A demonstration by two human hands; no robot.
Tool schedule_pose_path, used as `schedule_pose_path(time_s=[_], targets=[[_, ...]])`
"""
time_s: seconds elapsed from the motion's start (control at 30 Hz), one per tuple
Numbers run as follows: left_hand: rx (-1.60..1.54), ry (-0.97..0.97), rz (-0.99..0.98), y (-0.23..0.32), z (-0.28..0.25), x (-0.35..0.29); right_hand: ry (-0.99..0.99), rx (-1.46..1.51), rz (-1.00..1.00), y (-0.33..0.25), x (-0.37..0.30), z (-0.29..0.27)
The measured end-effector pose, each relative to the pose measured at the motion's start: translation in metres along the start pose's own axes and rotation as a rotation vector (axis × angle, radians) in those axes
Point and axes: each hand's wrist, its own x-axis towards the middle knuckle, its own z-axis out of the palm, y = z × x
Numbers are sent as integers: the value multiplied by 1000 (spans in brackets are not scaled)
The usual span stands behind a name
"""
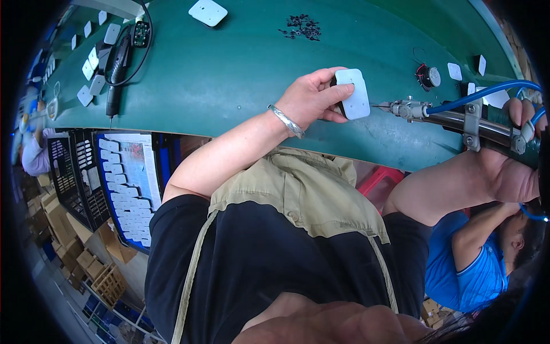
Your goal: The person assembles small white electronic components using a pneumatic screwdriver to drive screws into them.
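My left hand [306, 102] is closed around a small white housing [358, 102], a rounded rectangle with small holes in its face and a dark underside. The thumb lies on the white face and the fingers go beneath. At the right, my right hand [514, 112] wraps round a metal air tool [492, 129] with blue hoses [487, 93]. Its fine needle-like tip points left, just short of the housing's right edge. Part of this hand is hidden behind the tool and cut by the picture's dark rim.
On the green table [240, 63] are a pile of small black parts [301, 27], a white housing [207, 12], a round speaker [428, 76] and a corded electric screwdriver [118, 69]. A blue tray of white housings [127, 198] stands left. Another person [467, 264] sits right.
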Motion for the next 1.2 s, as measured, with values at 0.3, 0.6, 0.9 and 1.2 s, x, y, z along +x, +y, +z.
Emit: schedule_pose_path(time_s=[0.3, 0.6, 0.9, 1.2], targets=[[5, 60, 3, 5, -1, -2, 247, 82, -164, 2, -11, 8], [95, 86, 3, -5, -9, -17, 277, -233, -118, -16, -39, -22], [43, 1, -1, -16, -3, -12, 506, -424, -214, -42, -56, -7], [52, -8, 17, -16, 2, -10, 484, -518, -147, -49, -62, -12]])
